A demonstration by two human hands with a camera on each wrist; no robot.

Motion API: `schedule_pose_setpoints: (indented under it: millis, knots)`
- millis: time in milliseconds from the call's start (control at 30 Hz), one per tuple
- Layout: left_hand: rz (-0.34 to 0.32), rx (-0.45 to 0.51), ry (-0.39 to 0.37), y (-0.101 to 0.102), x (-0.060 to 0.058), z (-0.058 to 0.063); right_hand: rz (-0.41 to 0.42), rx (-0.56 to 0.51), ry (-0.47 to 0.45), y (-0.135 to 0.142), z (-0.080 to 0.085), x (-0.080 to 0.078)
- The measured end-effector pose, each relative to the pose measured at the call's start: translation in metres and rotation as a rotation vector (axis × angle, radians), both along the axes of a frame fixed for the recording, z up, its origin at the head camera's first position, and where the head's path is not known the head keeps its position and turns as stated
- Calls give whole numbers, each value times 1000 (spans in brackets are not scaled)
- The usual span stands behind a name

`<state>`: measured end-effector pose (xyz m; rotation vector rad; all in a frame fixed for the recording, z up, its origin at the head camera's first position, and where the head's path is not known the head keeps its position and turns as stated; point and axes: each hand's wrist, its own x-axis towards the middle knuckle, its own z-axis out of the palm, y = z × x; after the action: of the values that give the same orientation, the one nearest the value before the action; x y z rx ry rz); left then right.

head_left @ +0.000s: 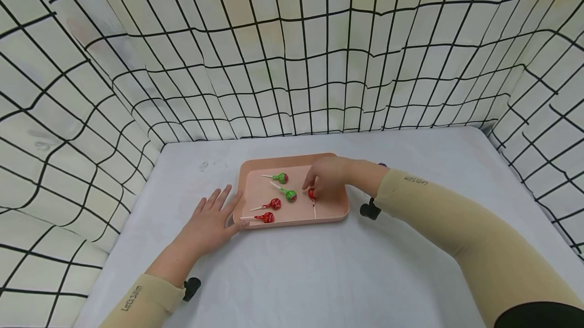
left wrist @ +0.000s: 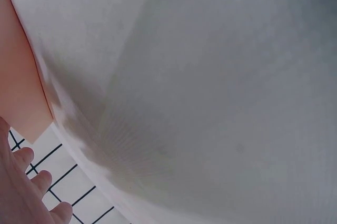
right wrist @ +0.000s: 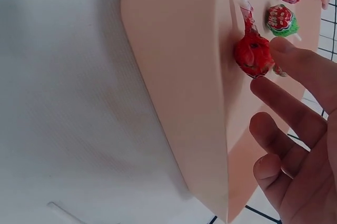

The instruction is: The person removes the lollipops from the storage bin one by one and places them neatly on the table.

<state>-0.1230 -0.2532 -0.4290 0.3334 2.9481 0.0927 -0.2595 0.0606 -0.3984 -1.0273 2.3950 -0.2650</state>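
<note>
A shallow peach tray [head_left: 292, 161] holds several wrapped lollipops. Two green ones [head_left: 290, 195] and two red ones [head_left: 268, 217] lie in its left half, sticks toward the left. Another red lollipop [right wrist: 253, 55] lies near the tray's right side, its stick toward the person. Around the end of that lollipop are the thumb and index finger of my right hand [head_left: 330, 173], the other fingers loosely bent; whether they press on it I cannot tell. My left hand [head_left: 212, 226] lies with spread fingers at the tray's left edge, thumb on the near left corner.
A white cloth-covered table [head_left: 319, 277] carries the tray. Just behind the right wrist a small purple thing [head_left: 382, 165] shows, mostly hidden. A white stick [right wrist: 66, 212] lies on the table outside the tray. Black grid netting [head_left: 292, 74] surrounds the back and sides.
</note>
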Motion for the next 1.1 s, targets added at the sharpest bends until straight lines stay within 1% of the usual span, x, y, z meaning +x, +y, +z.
schedule_pose_setpoints:
  millis: [233, 500, 700, 900, 1100]
  knots:
    - [1, -2, 8, 0, 0, -1, 0, 9, -17, 0, -5, -1]
    - [-1, -2, 16, 1, 0, -1, 1, 20, -1, -1, -6, 1]
    - [3, -3, 11, 1, 0, -1, 8, 24, 3, 0, -7, -1]
    - [-4, -4, 16, 1, 0, 0, 24, 5, 53, 0, -2, -4]
    - [-4, 1, 10, 1, 0, 0, 13, -14, 25, 3, 4, -8]
